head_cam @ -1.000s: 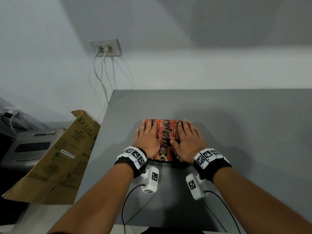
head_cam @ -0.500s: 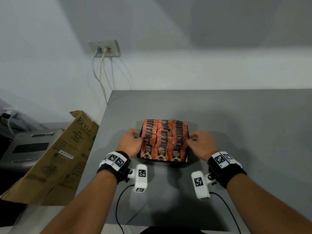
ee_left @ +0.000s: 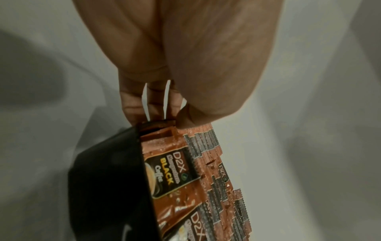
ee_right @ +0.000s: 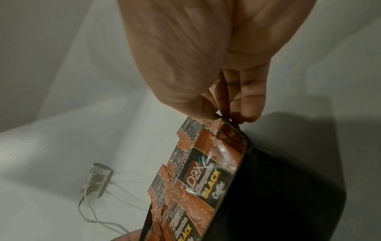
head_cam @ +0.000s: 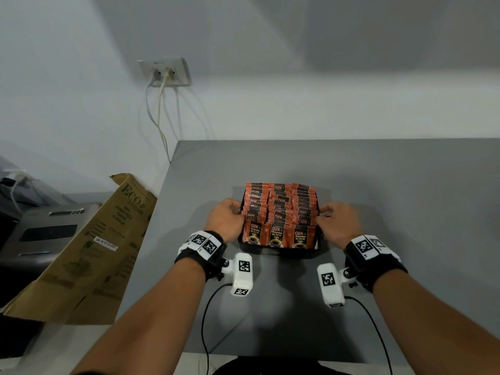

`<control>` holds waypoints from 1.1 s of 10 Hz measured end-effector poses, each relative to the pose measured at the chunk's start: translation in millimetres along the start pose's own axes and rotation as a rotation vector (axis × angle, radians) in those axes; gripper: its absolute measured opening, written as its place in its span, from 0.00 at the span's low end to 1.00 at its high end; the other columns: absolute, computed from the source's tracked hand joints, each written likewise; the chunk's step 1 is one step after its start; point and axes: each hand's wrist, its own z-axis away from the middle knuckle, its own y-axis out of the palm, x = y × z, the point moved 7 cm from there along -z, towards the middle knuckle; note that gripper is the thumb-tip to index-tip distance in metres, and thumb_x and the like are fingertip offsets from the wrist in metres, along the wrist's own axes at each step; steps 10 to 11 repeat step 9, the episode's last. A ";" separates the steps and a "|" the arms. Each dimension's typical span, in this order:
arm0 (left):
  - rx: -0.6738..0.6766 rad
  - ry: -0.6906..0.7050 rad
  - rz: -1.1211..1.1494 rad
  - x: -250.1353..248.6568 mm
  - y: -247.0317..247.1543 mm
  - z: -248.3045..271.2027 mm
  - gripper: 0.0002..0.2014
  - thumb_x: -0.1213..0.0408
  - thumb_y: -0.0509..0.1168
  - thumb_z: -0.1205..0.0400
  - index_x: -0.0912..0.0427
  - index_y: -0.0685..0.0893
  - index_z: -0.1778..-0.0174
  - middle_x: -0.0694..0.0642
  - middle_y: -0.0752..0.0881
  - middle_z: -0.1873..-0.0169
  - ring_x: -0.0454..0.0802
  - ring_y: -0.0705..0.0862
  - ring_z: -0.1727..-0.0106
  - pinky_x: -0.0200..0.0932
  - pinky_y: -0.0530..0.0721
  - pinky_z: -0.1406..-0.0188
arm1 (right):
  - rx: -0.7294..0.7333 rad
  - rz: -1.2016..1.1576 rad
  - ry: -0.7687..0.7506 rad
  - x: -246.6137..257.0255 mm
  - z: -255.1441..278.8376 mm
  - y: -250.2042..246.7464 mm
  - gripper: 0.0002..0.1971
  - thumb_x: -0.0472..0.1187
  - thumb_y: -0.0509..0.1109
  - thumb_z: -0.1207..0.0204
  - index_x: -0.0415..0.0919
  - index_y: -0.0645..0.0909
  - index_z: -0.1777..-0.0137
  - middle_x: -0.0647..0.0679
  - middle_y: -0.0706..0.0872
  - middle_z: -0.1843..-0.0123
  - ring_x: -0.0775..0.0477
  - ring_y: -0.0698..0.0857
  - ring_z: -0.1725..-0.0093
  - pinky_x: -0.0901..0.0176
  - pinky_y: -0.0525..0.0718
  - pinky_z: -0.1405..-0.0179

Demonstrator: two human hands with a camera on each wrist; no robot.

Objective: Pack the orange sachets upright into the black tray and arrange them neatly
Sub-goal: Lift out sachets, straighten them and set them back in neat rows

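The black tray (head_cam: 281,252) sits mid-table, packed with three rows of upright orange sachets (head_cam: 280,212). My left hand (head_cam: 226,221) grips the tray's left rim, thumb on the sachet tops, fingers curled outside the wall. My right hand (head_cam: 336,221) grips the right rim the same way. In the left wrist view the fingers (ee_left: 136,104) and thumb pinch the rim of the tray (ee_left: 107,176) beside the sachets (ee_left: 185,163). In the right wrist view the fingers (ee_right: 247,104) hook the edge of the tray (ee_right: 278,187) next to the sachets (ee_right: 198,171).
The grey table (head_cam: 378,185) stretches wide to the right and behind the tray. A cardboard box (head_cam: 89,250) leans off the table's left edge, beside a grey machine (head_cam: 40,234). A wall socket (head_cam: 165,73) with cables hangs behind.
Both hands lay flat on top of the sachets a second ago. They have moved apart to the tray's left and right sides and taken hold of its rims.
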 end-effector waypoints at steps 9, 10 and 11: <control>0.031 0.174 0.006 17.5 -25.7 61.0 0.07 0.66 0.71 0.18 0.52 0.85 0.60 0.47 0.88 0.69 0.40 0.84 0.67 0.41 0.81 0.59 | 0.192 -0.001 -0.142 -2.9 63.5 -29.5 0.05 0.41 0.73 0.21 0.52 0.84 0.56 0.57 0.89 0.59 0.58 0.87 0.56 0.73 0.77 0.61; 0.031 0.174 0.006 17.5 -25.7 61.0 0.07 0.66 0.71 0.18 0.52 0.85 0.60 0.47 0.88 0.69 0.40 0.84 0.67 0.41 0.81 0.59 | 0.192 -0.001 -0.142 -2.9 63.5 -29.5 0.05 0.41 0.73 0.21 0.52 0.84 0.56 0.57 0.89 0.59 0.58 0.87 0.56 0.73 0.77 0.61; 0.031 0.174 0.006 17.5 -25.7 61.0 0.07 0.66 0.71 0.18 0.52 0.85 0.60 0.47 0.88 0.69 0.40 0.84 0.67 0.41 0.81 0.59 | 0.192 -0.001 -0.142 -2.9 63.5 -29.5 0.05 0.41 0.73 0.21 0.52 0.84 0.56 0.57 0.89 0.59 0.58 0.87 0.56 0.73 0.77 0.61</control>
